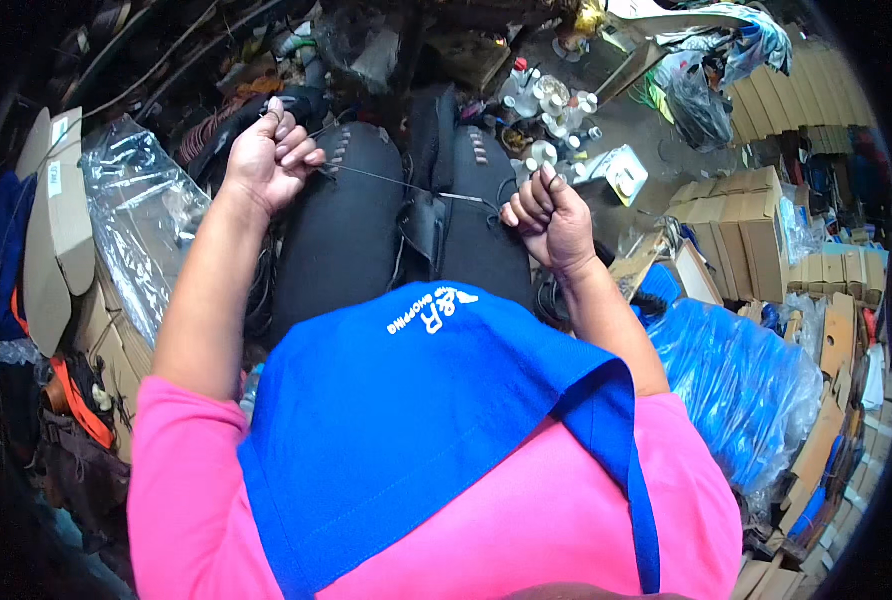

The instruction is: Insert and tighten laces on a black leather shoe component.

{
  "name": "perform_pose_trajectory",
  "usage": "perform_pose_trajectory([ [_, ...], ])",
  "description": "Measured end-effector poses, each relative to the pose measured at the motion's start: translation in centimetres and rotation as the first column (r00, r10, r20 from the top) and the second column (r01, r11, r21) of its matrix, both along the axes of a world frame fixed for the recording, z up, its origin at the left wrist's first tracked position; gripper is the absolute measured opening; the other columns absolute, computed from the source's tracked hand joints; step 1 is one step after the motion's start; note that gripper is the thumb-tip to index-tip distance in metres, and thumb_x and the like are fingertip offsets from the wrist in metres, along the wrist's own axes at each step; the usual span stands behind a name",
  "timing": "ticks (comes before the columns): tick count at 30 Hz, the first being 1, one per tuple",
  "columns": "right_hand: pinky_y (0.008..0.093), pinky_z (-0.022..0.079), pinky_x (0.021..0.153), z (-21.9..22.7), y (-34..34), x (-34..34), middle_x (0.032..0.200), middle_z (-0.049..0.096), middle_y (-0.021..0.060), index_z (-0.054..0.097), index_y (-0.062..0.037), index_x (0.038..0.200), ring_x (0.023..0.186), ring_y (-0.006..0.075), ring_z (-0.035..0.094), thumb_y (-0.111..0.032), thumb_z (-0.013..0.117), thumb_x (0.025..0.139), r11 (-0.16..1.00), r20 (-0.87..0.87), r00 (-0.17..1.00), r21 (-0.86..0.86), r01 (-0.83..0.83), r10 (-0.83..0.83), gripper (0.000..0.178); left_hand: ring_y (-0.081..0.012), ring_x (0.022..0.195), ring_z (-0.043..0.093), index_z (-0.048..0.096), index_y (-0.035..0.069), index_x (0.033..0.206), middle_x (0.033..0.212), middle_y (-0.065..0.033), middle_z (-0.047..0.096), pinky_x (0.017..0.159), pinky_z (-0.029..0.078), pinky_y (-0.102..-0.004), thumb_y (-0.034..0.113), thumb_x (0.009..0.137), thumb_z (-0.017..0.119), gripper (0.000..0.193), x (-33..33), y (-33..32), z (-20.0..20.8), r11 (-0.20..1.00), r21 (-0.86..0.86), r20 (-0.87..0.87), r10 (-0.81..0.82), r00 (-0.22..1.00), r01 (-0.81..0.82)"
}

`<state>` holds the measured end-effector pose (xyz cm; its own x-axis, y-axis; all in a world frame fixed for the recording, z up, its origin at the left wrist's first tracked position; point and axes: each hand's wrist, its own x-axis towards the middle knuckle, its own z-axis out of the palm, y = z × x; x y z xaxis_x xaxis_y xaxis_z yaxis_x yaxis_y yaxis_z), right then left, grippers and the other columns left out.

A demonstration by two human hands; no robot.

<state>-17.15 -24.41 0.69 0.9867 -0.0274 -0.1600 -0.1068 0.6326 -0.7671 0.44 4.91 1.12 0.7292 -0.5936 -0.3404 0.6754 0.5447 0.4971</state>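
My left hand point(274, 155) is raised beyond my left knee, its fingers curled closed on one end of a thin thread point(376, 177). The thread runs tight across my lap to my right hand point(551, 220), also closed, beside my right knee. Between my black-trousered legs point(341, 230) stands a black leather-like piece point(424, 225), and the thread crosses at it. Its exact kind cannot be made out. Whether either fist also hides a needle does not show. A blue apron point(396, 400) covers my front.
On the floor ahead stand several small bottles point(551, 100) and a white container point(621, 175). Cardboard boxes point(736, 225) and a plastic-wrapped blue bundle point(736, 370) lie to the right. Clear plastic sheeting point(141, 215) and flat board pieces point(61, 220) are on the left.
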Motion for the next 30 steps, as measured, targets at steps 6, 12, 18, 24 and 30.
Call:
perform_pose_trajectory([
  [6, 0.0417, 0.047, 0.085, -0.5, -0.9, -1.9, 0.065, 0.048, 0.0038, 0.047, -0.0088, 0.071, 0.06, 0.0188, 0.05, -0.034, 0.045, 0.099, 0.998, -0.077, 0.996, -0.035, 0.051, -0.053, 0.038, -0.0184, 0.068, 0.048, 0.052, 0.01, 0.08, 0.076, -0.0048, 0.053, 0.07, 0.044, -0.0344, 0.038, 0.098, 0.045, 0.034, 1.3, 0.8, -1.8, 0.918, 0.389, -0.036, 0.092, 0.995, -0.071],
  [12, 0.0325, 0.048, 0.087, -2.7, -9.4, -7.6, 0.109, 0.064, 0.0113, 0.059, -0.0023, 0.119, 0.097, 0.0198, 0.061, -0.017, 0.067, 0.083, 0.483, -0.26, 0.956, -0.86, -0.166, -0.135, 0.04, -0.0113, 0.082, 0.055, 0.058, 0.01, 0.123, 0.118, -0.0109, 0.06, 0.065, 0.04, -0.0214, 0.015, 0.076, 0.067, 0.048, 0.6, 11.4, -1.1, 0.48, 0.871, 0.393, -0.552, 0.735, -0.106],
  [18, 0.0311, 0.047, 0.075, 3.8, -4.9, 0.6, 0.09, 0.063, 0.0089, 0.051, -0.0111, 0.133, 0.083, 0.0178, 0.058, -0.024, 0.071, 0.08, 0.219, 0.156, 0.983, -0.967, 0.132, 0.093, 0.058, -0.0146, 0.094, 0.056, 0.062, 0.004, 0.11, 0.105, -0.0081, 0.062, 0.088, 0.045, -0.0299, 0.001, 0.077, 0.06, 0.033, -1.3, 13.4, -1.0, 0.358, 0.553, 0.829, -0.328, 0.453, -0.752],
  [24, 0.0411, 0.049, 0.078, 5.5, 2.4, 8.2, 0.087, 0.066, 0.0174, 0.05, -0.0156, 0.131, 0.087, 0.0341, 0.064, -0.037, 0.074, 0.076, -0.304, -0.057, 0.952, -0.952, 0.039, 0.3, 0.064, -0.0347, 0.097, 0.06, 0.062, 0.005, 0.102, 0.108, -0.0158, 0.057, 0.084, 0.05, -0.0404, 0.011, 0.077, 0.065, 0.026, -12.7, -2.5, 4.2, 0.481, 0.636, 0.649, -0.756, 0.081, -0.604],
  [30, 0.0394, 0.05, 0.073, 4.4, -0.2, 6.9, 0.082, 0.066, 0.0158, 0.058, -0.0074, 0.107, 0.082, 0.0313, 0.065, -0.039, 0.077, 0.072, -0.295, -0.01, 0.989, -0.955, 0.033, 0.144, 0.05, -0.0391, 0.101, 0.059, 0.048, 0.002, 0.125, 0.121, -0.0194, 0.052, 0.087, 0.05, -0.0426, 0.035, 0.071, 0.076, 0.069, -13.8, -5.2, 2.3, 0.367, 0.78, 0.477, -0.873, 0.103, -0.507],
])
